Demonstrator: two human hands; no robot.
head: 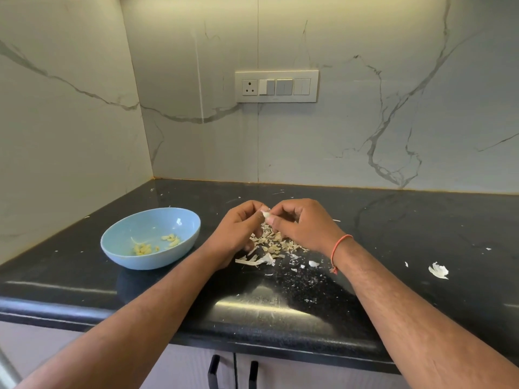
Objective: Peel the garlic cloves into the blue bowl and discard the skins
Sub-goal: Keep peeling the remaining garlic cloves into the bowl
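A pale blue bowl [179, 242] stands on the black counter at the left, with several peeled yellow garlic cloves [146, 249] inside. To its right, my left hand [238, 228] and my right hand [303, 224] meet over the counter. Both pinch one small white garlic clove [265, 214] between fingertips, and most of the clove is hidden by the fingers. Below the hands lies a loose pile of papery garlic skins [271, 244].
The black counter [280, 310] ends in a rounded front edge close to me, with cupboard handles below. A larger white skin piece [438, 270] lies at the right. Small skin flakes are scattered around. A marble wall with a switch panel [276, 86] stands behind.
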